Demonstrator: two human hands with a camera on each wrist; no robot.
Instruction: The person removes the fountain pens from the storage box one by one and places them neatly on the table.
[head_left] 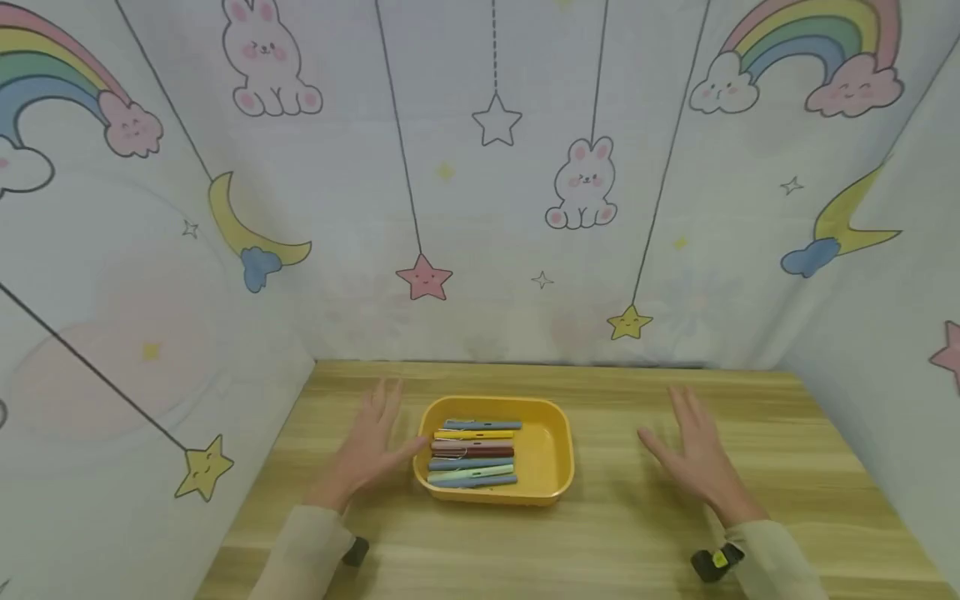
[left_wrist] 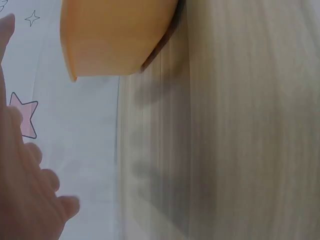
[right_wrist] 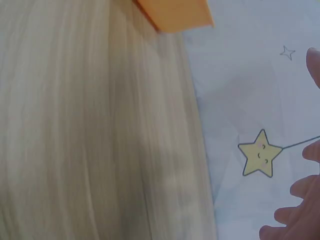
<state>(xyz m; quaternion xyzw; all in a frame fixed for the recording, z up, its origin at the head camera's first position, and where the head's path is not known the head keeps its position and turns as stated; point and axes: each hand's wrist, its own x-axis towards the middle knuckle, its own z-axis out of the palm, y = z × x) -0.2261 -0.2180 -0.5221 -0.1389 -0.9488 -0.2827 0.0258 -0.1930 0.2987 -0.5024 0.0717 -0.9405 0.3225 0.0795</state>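
A shallow yellow tray [head_left: 546, 454] with rounded corners stands level on the wooden tabletop [head_left: 525, 546]. Inside, slim pens [head_left: 474, 452] in blue-grey, yellow, pale pink, dark red and light green lie side by side, lengthwise, toward its left end; wire-like clips show on several.

from afar i count seven pens [head_left: 474, 452] in one tray [head_left: 543, 457], one left hand [head_left: 366, 452], one right hand [head_left: 699, 454] and one table [head_left: 600, 537], plus, printed on three walls [head_left: 450, 92], two rainbows [head_left: 808, 28], two rabbits [head_left: 582, 198], two moons [head_left: 231, 222] and two yellow stars [head_left: 629, 323].
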